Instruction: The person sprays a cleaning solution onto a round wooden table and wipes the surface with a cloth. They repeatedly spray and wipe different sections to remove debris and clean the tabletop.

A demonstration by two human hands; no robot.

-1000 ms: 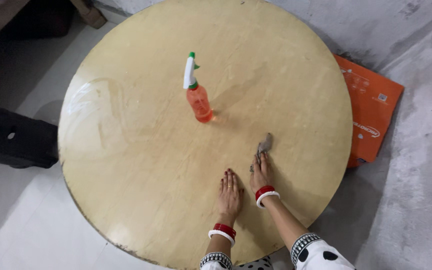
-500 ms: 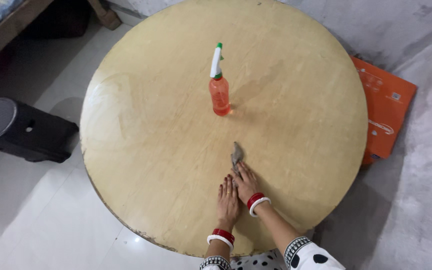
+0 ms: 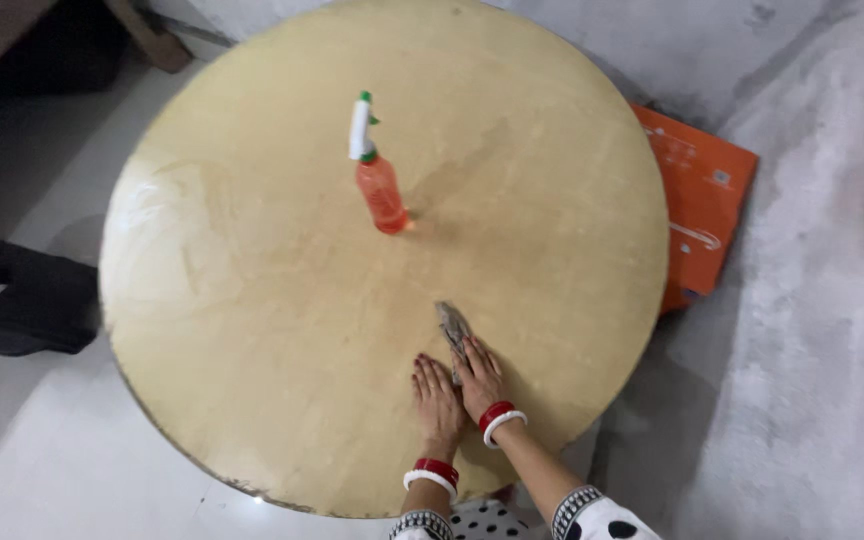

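Observation:
A round light wooden table (image 3: pixel 252 300) fills the view. My right hand (image 3: pixel 481 379) presses flat on a small grey cloth (image 3: pixel 451 325) near the table's front edge, with the cloth sticking out beyond my fingertips. My left hand (image 3: pixel 436 396) lies flat on the tabletop just left of it, fingers together, holding nothing. An orange spray bottle (image 3: pixel 376 182) with a white and green trigger head stands upright near the table's middle, well beyond both hands.
An orange flat box (image 3: pixel 697 215) leans by the table's right side on the grey floor. A black stool (image 3: pixel 12 300) stands at the left. A wooden furniture leg (image 3: pixel 142 35) shows at the top left.
My right hand has slid the cloth leftward across the table, from right of my left hand to close beside it. My left hand stays flat. The view has shifted.

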